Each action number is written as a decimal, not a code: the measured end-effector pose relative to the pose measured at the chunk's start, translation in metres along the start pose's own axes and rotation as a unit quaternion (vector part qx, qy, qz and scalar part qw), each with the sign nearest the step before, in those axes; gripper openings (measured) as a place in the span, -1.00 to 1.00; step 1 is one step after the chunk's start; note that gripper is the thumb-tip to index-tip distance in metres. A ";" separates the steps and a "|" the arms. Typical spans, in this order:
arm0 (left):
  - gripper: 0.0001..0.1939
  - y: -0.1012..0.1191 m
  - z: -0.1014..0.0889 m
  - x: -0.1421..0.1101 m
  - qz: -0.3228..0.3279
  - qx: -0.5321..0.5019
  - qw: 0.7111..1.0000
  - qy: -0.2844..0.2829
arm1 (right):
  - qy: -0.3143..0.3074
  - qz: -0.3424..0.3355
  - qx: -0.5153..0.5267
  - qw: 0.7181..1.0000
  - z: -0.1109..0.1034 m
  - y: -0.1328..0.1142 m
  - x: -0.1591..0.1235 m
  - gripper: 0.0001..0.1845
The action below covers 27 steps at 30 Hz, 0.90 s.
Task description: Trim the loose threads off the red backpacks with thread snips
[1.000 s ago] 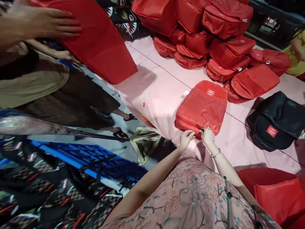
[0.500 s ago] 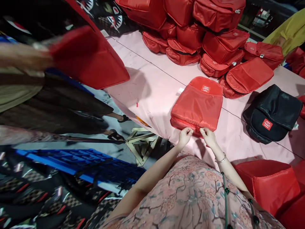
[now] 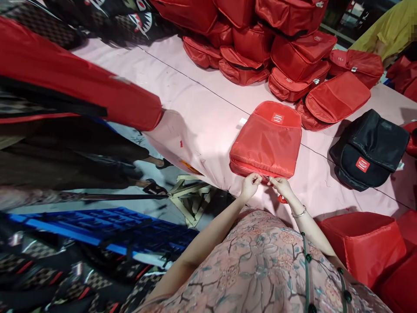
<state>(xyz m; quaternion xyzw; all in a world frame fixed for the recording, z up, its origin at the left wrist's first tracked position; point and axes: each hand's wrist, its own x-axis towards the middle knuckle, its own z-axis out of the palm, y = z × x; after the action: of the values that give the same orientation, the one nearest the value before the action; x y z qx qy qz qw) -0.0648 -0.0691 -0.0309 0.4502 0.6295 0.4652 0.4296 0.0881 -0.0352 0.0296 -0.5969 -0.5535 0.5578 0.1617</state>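
Note:
A red backpack [image 3: 267, 143] lies flat on the pink-covered table in front of me, its label patch at the far end. At its near edge, my left hand [image 3: 250, 186] is closed in a pinch against the zipper side; what lies between the fingertips is too small to make out. Just right of it, my right hand [image 3: 282, 187] is closed on small scissors [image 3: 282, 199] with a red handle loop. Their thin metal tip points left toward my left fingertips. Most of the scissors is hidden by the hand.
Red bags [image 3: 247, 43] are piled along the far side. A black backpack [image 3: 369, 150] sits to the right, with more red bags [image 3: 365, 248] near me. At left, another person's large red bag [image 3: 130, 104] overhangs the table edge. A blue crate [image 3: 107, 226] stands below.
My right hand has turned slightly, and the scissors' tip and red loop now show. The red bag at left has swung round and moved left. The view has shifted a little.

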 end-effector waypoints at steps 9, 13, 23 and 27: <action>-0.88 0.005 0.000 0.000 -0.011 -0.012 1.000 0.003 | -0.013 -0.004 -0.030 0.999 -0.002 -0.003 0.002 -0.46; -0.89 0.006 0.000 0.000 -0.018 -0.024 1.000 0.005 | -0.013 -0.007 -0.040 0.999 -0.001 -0.001 0.004 -0.47; -0.86 -0.003 0.000 0.001 -0.019 -0.021 1.000 -0.001 | 0.003 -0.038 -0.051 0.998 0.002 0.009 0.011 -0.48; -0.80 -0.005 -0.011 -0.002 -0.071 -0.065 0.995 -0.028 | -0.018 -0.049 0.002 0.999 0.005 0.004 0.007 -0.41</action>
<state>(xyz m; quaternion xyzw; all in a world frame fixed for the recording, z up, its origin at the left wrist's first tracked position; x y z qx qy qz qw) -0.0755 -0.0743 -0.0332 0.3884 0.6158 0.4613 0.5071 0.0841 -0.0329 0.0212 -0.5588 -0.5837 0.5609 0.1799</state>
